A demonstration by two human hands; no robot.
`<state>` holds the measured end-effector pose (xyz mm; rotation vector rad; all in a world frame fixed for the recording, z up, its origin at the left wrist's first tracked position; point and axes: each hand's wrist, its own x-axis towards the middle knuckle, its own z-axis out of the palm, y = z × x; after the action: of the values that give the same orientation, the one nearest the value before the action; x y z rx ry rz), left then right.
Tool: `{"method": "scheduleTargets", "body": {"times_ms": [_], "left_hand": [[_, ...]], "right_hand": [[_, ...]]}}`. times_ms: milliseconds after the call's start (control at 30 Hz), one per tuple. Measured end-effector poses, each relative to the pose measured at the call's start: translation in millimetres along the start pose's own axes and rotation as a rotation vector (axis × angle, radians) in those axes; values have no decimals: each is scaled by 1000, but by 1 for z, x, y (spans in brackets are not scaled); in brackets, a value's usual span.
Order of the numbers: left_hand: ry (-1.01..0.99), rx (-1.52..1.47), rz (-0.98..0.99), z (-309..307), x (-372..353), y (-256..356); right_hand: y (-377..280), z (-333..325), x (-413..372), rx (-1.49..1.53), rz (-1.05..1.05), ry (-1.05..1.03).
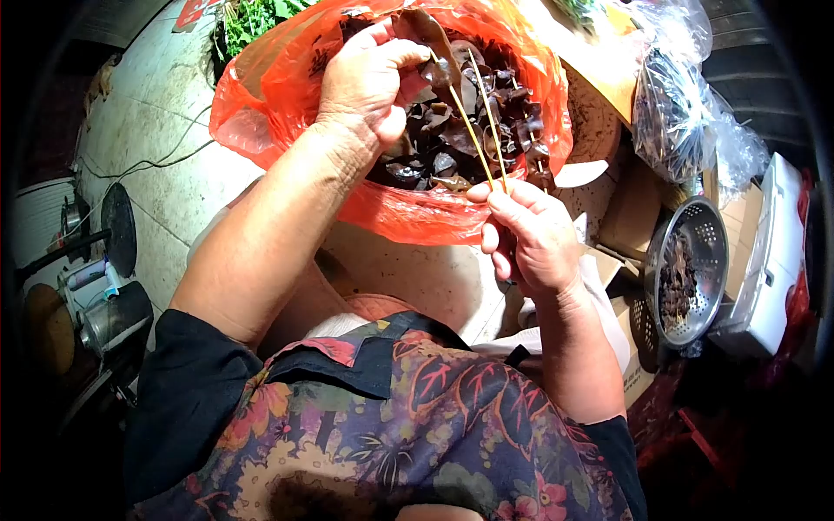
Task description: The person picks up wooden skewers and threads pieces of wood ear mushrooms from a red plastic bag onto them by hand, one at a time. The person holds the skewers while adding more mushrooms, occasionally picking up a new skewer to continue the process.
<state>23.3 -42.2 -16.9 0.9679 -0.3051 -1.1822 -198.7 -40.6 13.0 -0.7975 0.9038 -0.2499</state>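
Note:
My left hand (369, 82) pinches a dark brown piece of wood ear mushroom (432, 43) above a red plastic bag (382, 217). Two thin bamboo skewers (484, 122) are gripped at their lower ends by my right hand (534, 230), fingers closed. One skewer's upper part meets the mushroom piece at my left fingertips; whether it goes through is hard to tell. The other skewer's upper tip shows bare. Inside the open bag lies a heap of dark, wet-looking wood ear mushrooms (434, 139).
At the right a metal colander (708, 230) holds dark skewered pieces, beside a white box (769, 260). Clear plastic bags of skewers (673, 113) lie above it. Green leaves (252, 26) sit beyond the bag. Pans (117, 227) and a cable (156, 163) are at the left.

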Motion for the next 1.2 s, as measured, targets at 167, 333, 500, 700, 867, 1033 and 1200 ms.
{"method": "scheduleTargets", "body": {"times_ms": [167, 333, 500, 700, 867, 1033, 1200], "left_hand": [[16, 330, 298, 6, -6, 1], [0, 521, 327, 17, -17, -7], [13, 225, 80, 16, -13, 7], [93, 198, 3, 8, -7, 16], [-19, 244, -82, -4, -2, 21], [-41, 241, -174, -2, -6, 21], [-80, 280, -90, 1, -7, 6]], "right_hand": [[-1, 0, -1, -16, 24, 12], [-2, -2, -1, -55, -6, 25], [-5, -1, -1, -98, 4, 55], [-3, 0, -3, -124, -2, 43], [-1, -1, -4, -112, 1, 26], [-1, 0, -4, -108, 12, 37], [0, 0, -2, -97, -8, 32]]}}
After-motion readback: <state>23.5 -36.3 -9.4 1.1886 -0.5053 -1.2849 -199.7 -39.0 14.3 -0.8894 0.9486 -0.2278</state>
